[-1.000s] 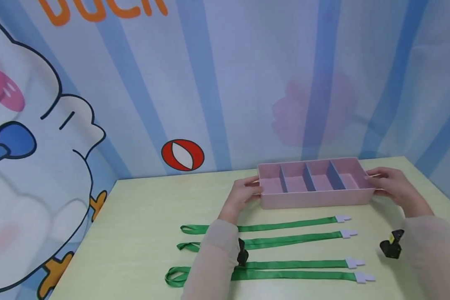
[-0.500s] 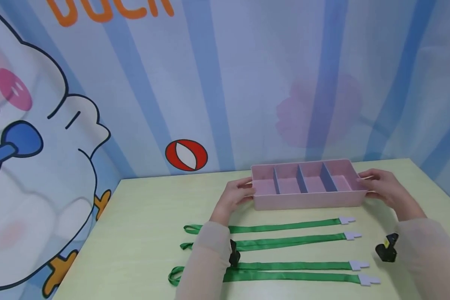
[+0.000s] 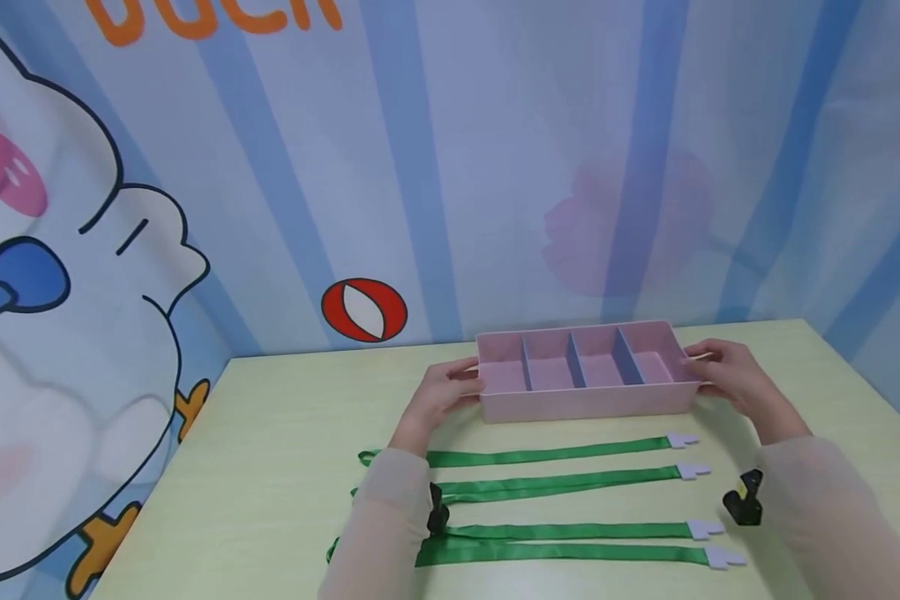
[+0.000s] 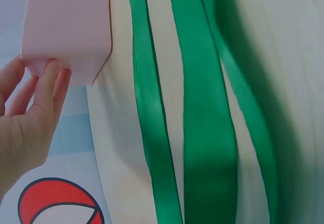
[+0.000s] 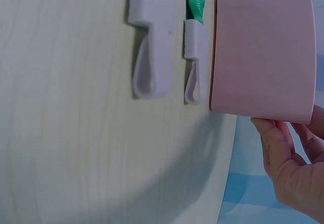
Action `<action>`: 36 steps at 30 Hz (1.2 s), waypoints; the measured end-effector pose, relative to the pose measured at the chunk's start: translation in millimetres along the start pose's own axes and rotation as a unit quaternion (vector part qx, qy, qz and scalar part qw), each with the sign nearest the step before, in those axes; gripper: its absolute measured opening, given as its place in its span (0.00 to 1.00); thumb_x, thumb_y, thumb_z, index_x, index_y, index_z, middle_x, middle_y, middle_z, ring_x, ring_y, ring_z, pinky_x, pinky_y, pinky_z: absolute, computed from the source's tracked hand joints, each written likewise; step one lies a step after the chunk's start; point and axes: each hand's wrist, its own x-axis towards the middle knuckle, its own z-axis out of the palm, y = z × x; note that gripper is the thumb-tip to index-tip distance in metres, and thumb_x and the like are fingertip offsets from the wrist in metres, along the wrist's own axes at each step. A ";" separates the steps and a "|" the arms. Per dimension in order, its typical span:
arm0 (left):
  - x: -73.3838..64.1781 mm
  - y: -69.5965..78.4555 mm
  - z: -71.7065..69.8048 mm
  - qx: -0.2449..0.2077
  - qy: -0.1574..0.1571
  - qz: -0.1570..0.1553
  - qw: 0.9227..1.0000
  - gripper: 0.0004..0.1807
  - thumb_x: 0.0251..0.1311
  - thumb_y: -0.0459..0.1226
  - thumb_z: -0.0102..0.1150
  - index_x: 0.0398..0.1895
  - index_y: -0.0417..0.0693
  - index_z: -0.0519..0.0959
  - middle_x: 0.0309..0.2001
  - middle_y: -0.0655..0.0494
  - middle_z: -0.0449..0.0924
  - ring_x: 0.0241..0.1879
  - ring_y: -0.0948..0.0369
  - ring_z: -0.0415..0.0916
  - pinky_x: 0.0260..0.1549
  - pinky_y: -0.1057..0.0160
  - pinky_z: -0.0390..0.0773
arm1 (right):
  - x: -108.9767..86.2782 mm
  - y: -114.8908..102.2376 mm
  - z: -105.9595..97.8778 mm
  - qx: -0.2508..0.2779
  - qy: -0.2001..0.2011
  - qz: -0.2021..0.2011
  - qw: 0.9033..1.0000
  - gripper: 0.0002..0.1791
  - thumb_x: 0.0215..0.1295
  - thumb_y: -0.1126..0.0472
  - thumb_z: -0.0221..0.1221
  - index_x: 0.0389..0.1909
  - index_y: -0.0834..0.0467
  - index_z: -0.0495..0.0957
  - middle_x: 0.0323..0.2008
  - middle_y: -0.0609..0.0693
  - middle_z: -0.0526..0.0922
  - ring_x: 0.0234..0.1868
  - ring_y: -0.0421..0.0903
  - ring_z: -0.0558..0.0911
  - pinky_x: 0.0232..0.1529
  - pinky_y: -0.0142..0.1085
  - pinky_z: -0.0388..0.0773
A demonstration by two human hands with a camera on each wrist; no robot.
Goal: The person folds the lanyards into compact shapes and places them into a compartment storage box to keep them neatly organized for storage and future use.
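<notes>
A long pink divider box (image 3: 585, 405) with blue-grey partitions stands at the back of the table, its compartments bare. My left hand (image 3: 438, 396) holds its left end and my right hand (image 3: 735, 379) its right end. In the left wrist view, fingertips (image 4: 49, 67) touch the end wall near the rim; the right wrist view has the right fingertips (image 5: 263, 125) on the opposite end wall. In front of the box lie several green lanyards (image 3: 555, 454), roughly parallel, their pale plastic clips (image 3: 681, 441) pointing right. My left forearm covers part of their looped ends.
The pale wooden table (image 3: 285, 450) meets a striped blue cartoon backdrop (image 3: 487, 167) behind the box. Black wrist-camera mounts (image 3: 744, 500) sit at both cuffs, above the table.
The pink box has shifted left along the back of the table, with both hands moving along at its ends. The lanyards have stayed in place.
</notes>
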 end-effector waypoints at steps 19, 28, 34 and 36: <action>-6.4 -4.3 -27.8 -0.009 -0.002 -0.007 1.000 0.26 0.62 0.25 0.52 0.65 0.38 0.65 0.61 0.36 0.67 0.58 0.45 0.68 0.54 0.52 0.72 | 2.2 -9.5 25.6 0.003 0.000 -0.003 1.000 0.23 0.70 0.60 0.49 0.57 0.75 0.62 0.43 0.61 0.70 0.41 0.47 0.75 0.36 0.32 0.80; -11.0 -3.9 -37.1 -0.014 0.009 -0.017 1.000 0.27 0.62 0.26 0.53 0.65 0.39 0.65 0.61 0.37 0.66 0.57 0.45 0.69 0.54 0.53 0.72 | 2.2 -13.4 34.3 0.011 -0.007 -0.003 1.000 0.23 0.70 0.61 0.50 0.57 0.74 0.62 0.46 0.63 0.70 0.39 0.44 0.75 0.36 0.32 0.80; -11.6 -3.8 -39.1 -0.011 0.021 -0.020 1.000 0.26 0.62 0.27 0.53 0.65 0.40 0.66 0.61 0.38 0.68 0.56 0.46 0.70 0.53 0.53 0.73 | 3.1 -16.6 36.8 0.006 -0.005 0.003 1.000 0.23 0.70 0.61 0.49 0.58 0.73 0.63 0.47 0.64 0.69 0.46 0.53 0.74 0.37 0.32 0.80; -11.1 -4.5 -41.0 -0.009 0.021 -0.019 1.000 0.26 0.62 0.27 0.53 0.65 0.41 0.66 0.61 0.38 0.67 0.56 0.46 0.70 0.53 0.53 0.73 | 3.6 -17.8 38.2 0.007 -0.004 0.007 1.000 0.23 0.70 0.61 0.49 0.58 0.73 0.63 0.47 0.63 0.69 0.47 0.54 0.73 0.37 0.31 0.80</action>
